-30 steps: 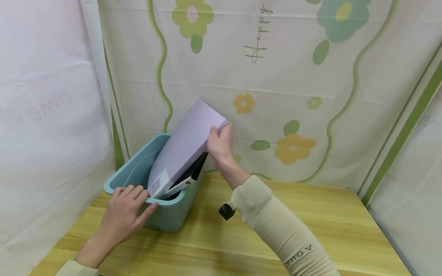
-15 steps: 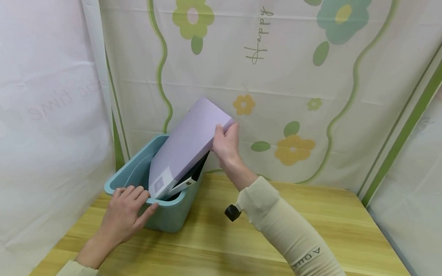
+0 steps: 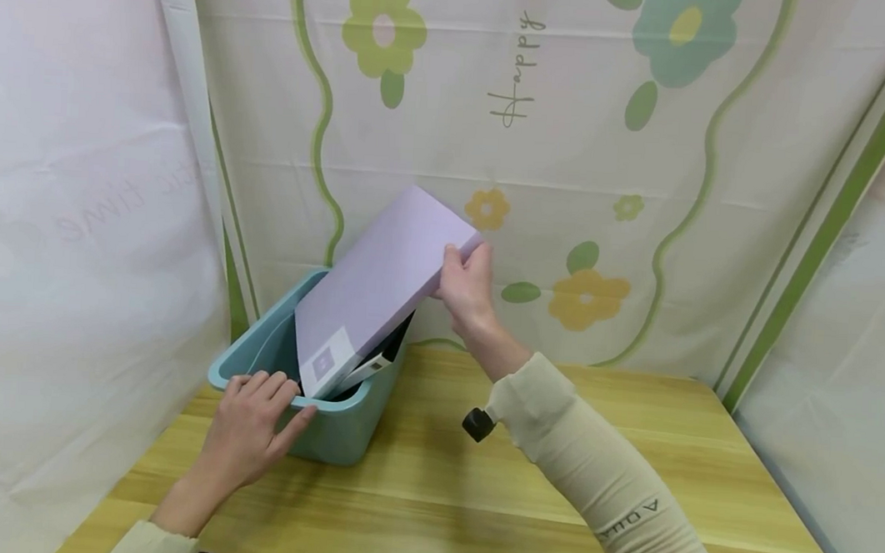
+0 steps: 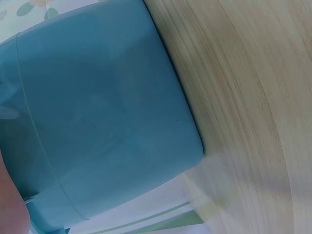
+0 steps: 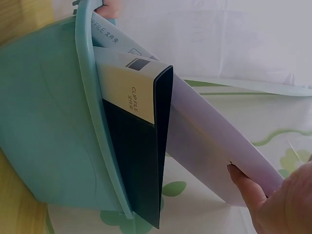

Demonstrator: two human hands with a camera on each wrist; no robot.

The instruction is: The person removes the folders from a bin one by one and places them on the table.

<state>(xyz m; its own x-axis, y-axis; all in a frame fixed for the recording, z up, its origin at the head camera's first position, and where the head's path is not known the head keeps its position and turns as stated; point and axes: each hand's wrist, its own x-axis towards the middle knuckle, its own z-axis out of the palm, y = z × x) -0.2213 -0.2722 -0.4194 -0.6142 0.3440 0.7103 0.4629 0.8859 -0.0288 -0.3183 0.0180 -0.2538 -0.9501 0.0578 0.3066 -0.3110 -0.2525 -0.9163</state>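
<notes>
A purple file folder (image 3: 386, 273) leans at a slant in the blue plastic bin (image 3: 329, 439), its upper part sticking out over the back right rim. My right hand (image 3: 468, 286) pinches the folder's upper right edge between thumb and fingers; the right wrist view shows this grip on the purple folder (image 5: 204, 151) too. Beneath it in the bin is a black clip file (image 5: 131, 141) with a white label band. My left hand (image 3: 250, 425) grips the bin's near rim, fingers over the edge and thumb outside. In the left wrist view the bin's side wall (image 4: 107, 107) fills much of the frame.
The bin stands on a wooden table (image 3: 552, 474) at its left back part. A flower-printed curtain (image 3: 420, 133) hangs close behind the table, with white cloth (image 3: 81, 291) along the left side.
My right hand has moved up and to the right, drawing the purple folder's top end with it and turning its cover more toward view. The left hand and bin stay in place.
</notes>
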